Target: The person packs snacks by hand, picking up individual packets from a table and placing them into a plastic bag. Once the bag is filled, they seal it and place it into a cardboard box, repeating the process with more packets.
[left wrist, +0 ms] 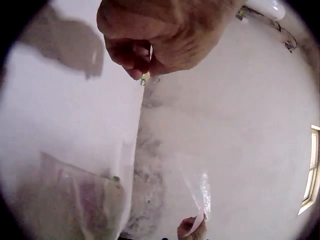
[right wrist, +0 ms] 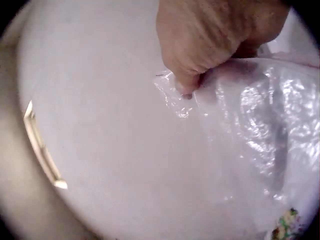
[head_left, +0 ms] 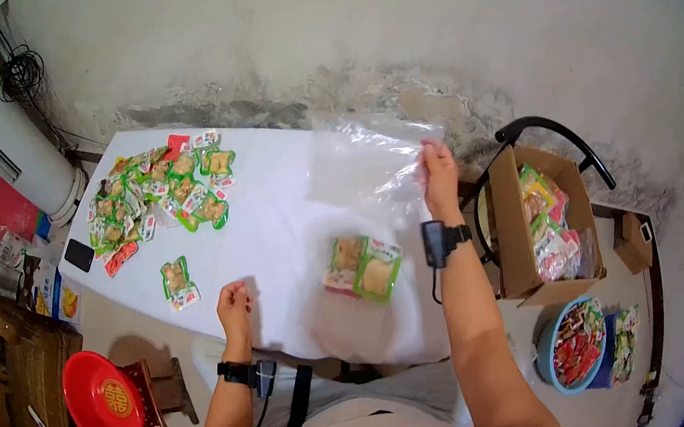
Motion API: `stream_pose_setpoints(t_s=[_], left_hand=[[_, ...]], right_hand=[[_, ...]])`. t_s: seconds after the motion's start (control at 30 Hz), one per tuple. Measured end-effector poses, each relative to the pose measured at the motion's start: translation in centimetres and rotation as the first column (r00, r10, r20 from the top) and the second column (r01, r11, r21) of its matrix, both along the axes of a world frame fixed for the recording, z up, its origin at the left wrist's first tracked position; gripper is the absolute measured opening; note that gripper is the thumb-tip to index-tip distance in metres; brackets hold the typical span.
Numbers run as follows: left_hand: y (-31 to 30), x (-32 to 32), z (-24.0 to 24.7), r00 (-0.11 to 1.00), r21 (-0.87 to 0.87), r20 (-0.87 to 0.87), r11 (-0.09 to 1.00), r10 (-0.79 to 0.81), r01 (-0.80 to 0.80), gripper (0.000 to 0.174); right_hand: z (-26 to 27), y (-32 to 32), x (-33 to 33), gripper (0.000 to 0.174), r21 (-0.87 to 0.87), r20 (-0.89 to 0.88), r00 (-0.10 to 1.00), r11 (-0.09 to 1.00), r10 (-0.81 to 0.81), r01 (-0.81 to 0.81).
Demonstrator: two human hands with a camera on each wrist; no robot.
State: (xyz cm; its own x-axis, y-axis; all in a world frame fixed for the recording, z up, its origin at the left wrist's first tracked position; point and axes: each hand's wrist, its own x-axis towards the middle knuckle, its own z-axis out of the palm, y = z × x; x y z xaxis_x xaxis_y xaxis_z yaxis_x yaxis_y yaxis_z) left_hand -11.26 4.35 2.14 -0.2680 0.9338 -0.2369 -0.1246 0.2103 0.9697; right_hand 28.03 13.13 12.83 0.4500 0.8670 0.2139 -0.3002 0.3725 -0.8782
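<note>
My right hand (head_left: 436, 164) pinches the top edge of a large clear plastic bag (head_left: 361, 166) and holds it up off the white table (head_left: 271, 216). In the right wrist view the fingers (right wrist: 192, 75) grip the crinkled bag (right wrist: 260, 130). A few green-edged snack packets (head_left: 364, 268) lie inside the bag's lower part on the table. My left hand (head_left: 233, 300) rests curled near the table's front edge and holds nothing; the left wrist view shows its fingers (left wrist: 135, 55) folded in. A single snack packet (head_left: 179, 283) lies just left of it.
A pile of several snack packets (head_left: 161, 197) covers the table's far left, with a black phone (head_left: 79, 254) at that edge. A cardboard box (head_left: 509, 223) of packets and a blue bowl (head_left: 550, 341) stand at the right, a red tray (head_left: 103, 400) at the lower left.
</note>
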Motion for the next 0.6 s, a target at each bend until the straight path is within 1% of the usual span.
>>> stream_pose_setpoints(t_s=[0.03,0.07,0.1,0.13,0.17,0.2,0.23,0.27,0.33,0.37,0.43,0.47,0.53,0.57,0.6], left_hand=[[-0.1,-0.4,-1.5,0.997,0.019,-0.074,0.999,-0.024,0.026,0.010],[-0.2,-0.6,-2.4,0.987,0.038,-0.152,0.998,-0.049,0.055,0.011],[-0.5,-0.3,-2.5,0.983,0.024,-0.175,0.998,-0.060,0.065,0.014],[-0.6,-0.4,-3.8,0.984,0.030,-0.172,0.998,-0.054,0.060,0.014],[-0.7,-0.6,-5.7,0.980,0.087,-0.190,0.993,-0.058,0.075,0.016],[-0.6,-0.6,-6.9,0.976,0.139,-0.210,0.986,-0.062,0.092,0.017],[-1.0,-0.1,-6.4,0.971,0.158,-0.232,0.983,-0.055,0.093,0.018],[-1.2,0.1,-6.5,0.971,0.154,-0.232,0.984,-0.054,0.092,0.018],[-1.5,0.2,-6.2,0.952,0.184,-0.303,0.977,-0.043,0.103,0.017],[-1.5,0.2,-5.9,0.951,0.180,-0.308,0.978,-0.042,0.102,0.017],[-1.4,0.6,-4.6,0.911,0.125,-0.410,0.986,-0.050,0.110,0.017],[-1.3,0.3,-5.0,0.908,0.123,-0.416,0.986,-0.048,0.109,0.017],[-1.2,0.2,-5.6,0.912,0.189,-0.410,0.975,-0.033,0.120,0.018],[-1.3,0.1,-5.8,0.912,0.188,-0.409,0.975,-0.033,0.119,0.018],[-1.4,0.2,-5.2,0.920,0.149,-0.390,0.983,-0.041,0.107,0.018]], right_hand=[[-1.4,1.2,1.5,0.017,-0.018,0.056,0.998,0.999,-0.025,0.026],[-3.4,2.3,2.9,0.017,-0.013,0.057,0.998,1.000,-0.021,0.021],[-5.8,3.2,4.1,0.017,-0.141,0.195,0.975,0.981,-0.106,0.135],[-7.9,4.2,5.4,0.017,-0.249,0.339,0.925,0.932,-0.170,0.262],[-10.1,5.1,6.8,0.017,-0.243,0.341,0.925,0.935,-0.168,0.259],[-12.4,5.7,8.1,0.018,-0.296,0.404,0.896,0.900,-0.186,0.321],[-13.2,5.9,8.5,0.019,-0.345,0.466,0.863,0.857,-0.198,0.383],[-14.0,5.9,9.0,0.019,-0.349,0.466,0.863,0.856,-0.195,0.381],[-14.5,5.8,9.1,0.022,-0.238,0.683,0.679,0.797,-0.270,0.556],[-14.7,5.8,9.2,0.022,-0.243,0.680,0.683,0.797,-0.266,0.553],[-15.5,6.0,10.2,0.025,-0.300,0.797,0.580,0.721,-0.171,0.625],[-15.9,6.3,10.5,0.025,-0.305,0.793,0.586,0.722,-0.169,0.621],[-16.6,6.9,11.3,0.029,-0.293,0.727,0.655,0.771,-0.204,0.565],[-16.8,6.8,11.8,0.029,-0.294,0.728,0.655,0.771,-0.203,0.565],[-15.0,6.1,11.3,0.028,-0.447,0.558,0.807,0.749,-0.192,0.488]])
